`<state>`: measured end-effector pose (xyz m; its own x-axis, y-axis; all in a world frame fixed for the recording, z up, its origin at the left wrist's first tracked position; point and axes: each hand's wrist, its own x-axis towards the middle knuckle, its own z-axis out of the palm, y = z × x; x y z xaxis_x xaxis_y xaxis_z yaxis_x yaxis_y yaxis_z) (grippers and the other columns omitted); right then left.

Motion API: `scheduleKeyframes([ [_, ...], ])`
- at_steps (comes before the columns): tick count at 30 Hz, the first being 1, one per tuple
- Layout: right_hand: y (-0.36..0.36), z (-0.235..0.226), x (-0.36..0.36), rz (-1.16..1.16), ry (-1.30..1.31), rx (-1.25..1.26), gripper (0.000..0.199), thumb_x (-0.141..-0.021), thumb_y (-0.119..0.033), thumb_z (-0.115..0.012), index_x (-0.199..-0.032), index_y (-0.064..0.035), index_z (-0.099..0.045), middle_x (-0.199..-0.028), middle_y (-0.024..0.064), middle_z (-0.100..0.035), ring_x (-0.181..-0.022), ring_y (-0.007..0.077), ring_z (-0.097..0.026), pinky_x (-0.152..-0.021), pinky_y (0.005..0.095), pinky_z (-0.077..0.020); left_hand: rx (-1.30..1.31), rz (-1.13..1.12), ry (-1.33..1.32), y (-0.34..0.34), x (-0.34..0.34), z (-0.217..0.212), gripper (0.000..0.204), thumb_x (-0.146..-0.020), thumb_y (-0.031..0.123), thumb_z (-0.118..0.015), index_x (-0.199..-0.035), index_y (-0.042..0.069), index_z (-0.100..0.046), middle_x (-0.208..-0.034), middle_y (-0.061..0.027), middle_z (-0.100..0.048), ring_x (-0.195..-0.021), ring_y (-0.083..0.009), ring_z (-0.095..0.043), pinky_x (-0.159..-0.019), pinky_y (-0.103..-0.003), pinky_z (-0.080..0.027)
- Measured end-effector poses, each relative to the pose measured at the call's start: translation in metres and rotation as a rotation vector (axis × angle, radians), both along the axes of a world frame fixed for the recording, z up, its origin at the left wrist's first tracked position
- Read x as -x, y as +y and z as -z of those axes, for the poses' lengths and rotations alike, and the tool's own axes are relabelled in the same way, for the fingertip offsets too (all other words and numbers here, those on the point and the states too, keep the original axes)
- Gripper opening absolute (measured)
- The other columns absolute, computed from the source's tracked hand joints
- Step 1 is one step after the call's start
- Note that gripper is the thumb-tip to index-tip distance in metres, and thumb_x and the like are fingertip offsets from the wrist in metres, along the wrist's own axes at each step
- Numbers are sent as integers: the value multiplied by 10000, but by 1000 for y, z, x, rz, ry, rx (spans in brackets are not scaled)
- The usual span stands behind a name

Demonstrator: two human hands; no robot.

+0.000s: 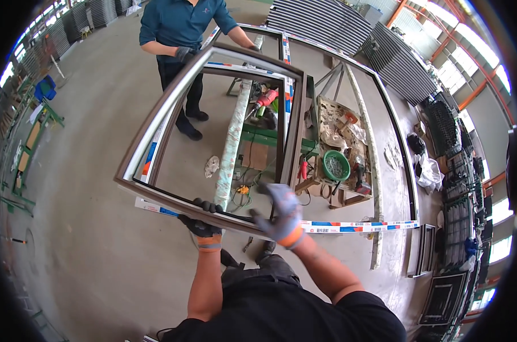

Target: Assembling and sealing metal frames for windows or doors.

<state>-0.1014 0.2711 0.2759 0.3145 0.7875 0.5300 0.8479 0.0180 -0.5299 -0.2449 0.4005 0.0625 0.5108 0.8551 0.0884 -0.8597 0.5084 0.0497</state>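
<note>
A brown rectangular window sash frame [296,131] is tilted in front of me, above a larger film-taped window frame [361,227]. My left hand [204,219], in a dark grey glove, is closed round the sash's near bar, fingers over its top. My right hand [282,215], in a grey glove with an orange cuff, is beside the near right corner. Motion blurs its fingers, so its grip cannot be told. Across from me, a co-worker in a teal shirt has a gloved hand [185,55] at the sash's far left corner.
Padded support bars [233,145] run under the frames. A red power drill [265,98] lies beyond the sash. To the right, a work stand [327,114] bears a green bowl [336,165] of small metal parts. Stacked profiles [318,21] and racks [458,199] line the far and right sides.
</note>
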Motion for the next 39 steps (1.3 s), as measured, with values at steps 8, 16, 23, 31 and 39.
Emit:
scheduleKeyframes([
  [8, -114, 105, -102, 504, 728, -167, 293, -929, -87, -608, -1178, 67, -594, -990, 89, -674, -902, 149, -631, -840, 266, -496, -207, -109, 81, 41, 54, -91, 777, -737, 786, -568, -1024, 64, -580, -654, 9, -327, -630, -141, -315, -595, -315, -289],
  [16, -151, 170, -108, 679, 693, 87, 336, -893, -208, -678, -1118, 37, -636, -1043, 167, -705, -949, 233, -675, -860, 322, -506, -458, -199, 239, 57, 65, -148, 766, -775, 786, -525, -973, 48, -571, -613, -3, -440, -553, -132, -393, -539, -313, -340],
  [23, -147, 219, -140, 732, 383, 401, 351, -855, -280, -682, -1091, -21, -657, -1053, 167, -671, -982, 310, -646, -873, 383, -503, -867, -466, 904, 51, 49, -198, 739, -812, 768, -482, -936, 43, -560, -621, -55, -504, -566, -167, -505, -575, -324, -437],
  [31, -152, 273, -168, 735, 211, 565, 365, -857, -355, -648, -1073, -62, -657, -1076, 157, -658, -1053, 326, -597, -916, 418, -468, -1763, -579, 1431, 33, 6, -188, 567, -809, 389, -681, -1216, 18, -545, -1102, -186, -602, -979, -363, -598, -877, -434, -454],
  [39, -147, 267, -163, 744, 155, 520, 250, -878, -296, -594, -996, -81, -646, -1003, 141, -655, -993, 330, -601, -879, 429, -463, -2372, -341, 1808, 35, -11, -124, 708, -595, 442, -827, -1129, 60, -560, -1079, -128, -569, -1020, -331, -540, -890, -445, -435],
])
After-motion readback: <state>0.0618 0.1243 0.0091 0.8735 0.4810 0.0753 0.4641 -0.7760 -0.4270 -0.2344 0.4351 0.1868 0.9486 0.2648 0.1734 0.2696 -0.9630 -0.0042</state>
